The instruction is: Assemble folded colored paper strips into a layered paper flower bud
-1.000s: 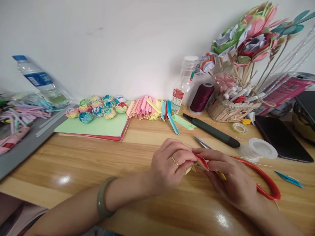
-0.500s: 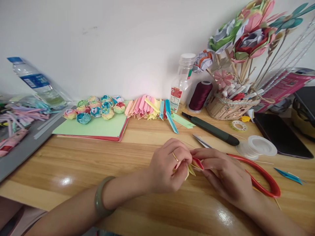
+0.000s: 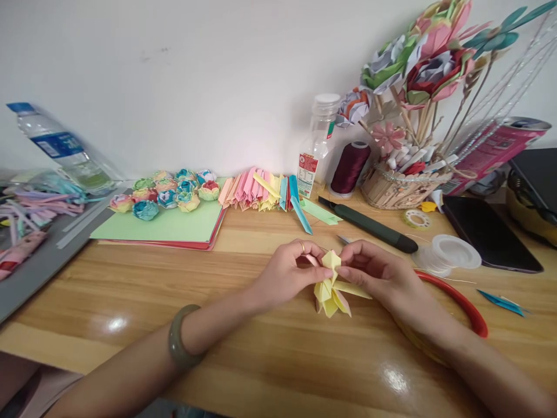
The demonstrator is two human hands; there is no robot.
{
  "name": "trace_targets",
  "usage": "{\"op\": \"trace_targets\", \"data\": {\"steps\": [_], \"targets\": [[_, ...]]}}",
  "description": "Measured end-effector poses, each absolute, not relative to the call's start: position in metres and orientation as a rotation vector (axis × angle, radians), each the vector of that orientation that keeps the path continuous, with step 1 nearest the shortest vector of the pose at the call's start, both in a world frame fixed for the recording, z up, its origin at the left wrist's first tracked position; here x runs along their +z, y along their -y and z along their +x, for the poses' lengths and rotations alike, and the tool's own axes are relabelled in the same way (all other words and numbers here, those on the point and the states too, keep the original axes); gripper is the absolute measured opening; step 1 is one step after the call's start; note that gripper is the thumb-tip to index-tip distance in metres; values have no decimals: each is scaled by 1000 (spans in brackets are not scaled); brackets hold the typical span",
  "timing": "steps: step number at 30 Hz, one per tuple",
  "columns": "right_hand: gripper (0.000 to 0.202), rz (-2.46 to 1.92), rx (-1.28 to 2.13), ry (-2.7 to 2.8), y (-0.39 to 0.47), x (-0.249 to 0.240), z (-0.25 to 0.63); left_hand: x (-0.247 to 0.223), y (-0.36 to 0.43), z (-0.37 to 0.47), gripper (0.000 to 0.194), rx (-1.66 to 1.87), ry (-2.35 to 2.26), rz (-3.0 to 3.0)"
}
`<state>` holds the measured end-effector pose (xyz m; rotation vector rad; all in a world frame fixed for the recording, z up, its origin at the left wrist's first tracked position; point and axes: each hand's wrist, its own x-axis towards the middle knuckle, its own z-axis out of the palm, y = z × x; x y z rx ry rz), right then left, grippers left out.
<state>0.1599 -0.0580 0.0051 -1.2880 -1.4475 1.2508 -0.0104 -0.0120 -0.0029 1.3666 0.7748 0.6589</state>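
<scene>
Between my two hands, just above the table, is a yellow and pink folded-paper flower [image 3: 331, 296] with several pointed petals spread out. My left hand [image 3: 290, 271], with a ring on it, pinches the flower's left side between thumb and fingers. My right hand [image 3: 385, 278] pinches its right side, close to the upright yellow petal. Red-handled scissors [image 3: 467, 305] lie partly under my right hand and forearm, with only a blade tip and part of the handle showing. A craft knife [image 3: 369, 224] rests beyond my hands.
Finished paper flowers [image 3: 165, 194] stand on green paper sheets [image 3: 174, 226]. Folded paper strips [image 3: 252, 188] line the wall beside an upright bottle [image 3: 319, 145] and dark thread spool [image 3: 349, 168]. Rightward are a clear wire spool [image 3: 455, 252], a phone [image 3: 491, 235] and a blue folded piece [image 3: 500, 302].
My hands have turned the flower so its yellow petals face me; before, it was mostly covered by my fingers. Both hands have shifted their pinch. The view has moved slightly.
</scene>
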Motion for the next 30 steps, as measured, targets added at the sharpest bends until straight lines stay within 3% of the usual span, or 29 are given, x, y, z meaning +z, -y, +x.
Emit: {"op": "trace_targets", "data": {"steps": [7,17,30], "targets": [[35,-1374,1469,1356,54,7,160,-3,-2,-14,27,392,-715,1221],[27,-1331,1397,1464,57,-10,160,-6,2,-10,14,500,-870,1301],[3,-1418,380,2019,68,-1,156,-6,4,-10,9,540,-939,1249]]}}
